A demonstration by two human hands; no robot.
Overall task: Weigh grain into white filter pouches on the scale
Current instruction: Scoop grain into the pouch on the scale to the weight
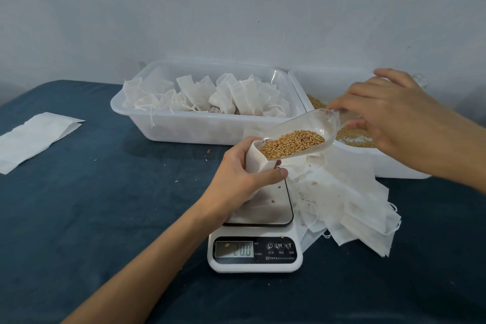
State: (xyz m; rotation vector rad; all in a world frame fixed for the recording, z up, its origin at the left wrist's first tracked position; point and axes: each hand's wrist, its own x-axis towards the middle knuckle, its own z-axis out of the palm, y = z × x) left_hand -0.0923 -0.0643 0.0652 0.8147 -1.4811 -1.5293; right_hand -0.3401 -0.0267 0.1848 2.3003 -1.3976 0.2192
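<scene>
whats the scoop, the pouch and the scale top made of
Scoop: clear glossy plastic, since the grain shows through. Pouch: thin white matte cloth, probably nonwoven. Scale top: shiny and reflective, metal or glass, hard to tell.

Blue-clothed table bears scale, 2 tubs, loose pouches.

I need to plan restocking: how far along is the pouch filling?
Done: tied white pouches fill the left translucent tub. In hand: left hand holds an open pouch over the white digital scale; right hand tips a clear plastic scoop of grain. Left: a stack of empty pouches.
</scene>
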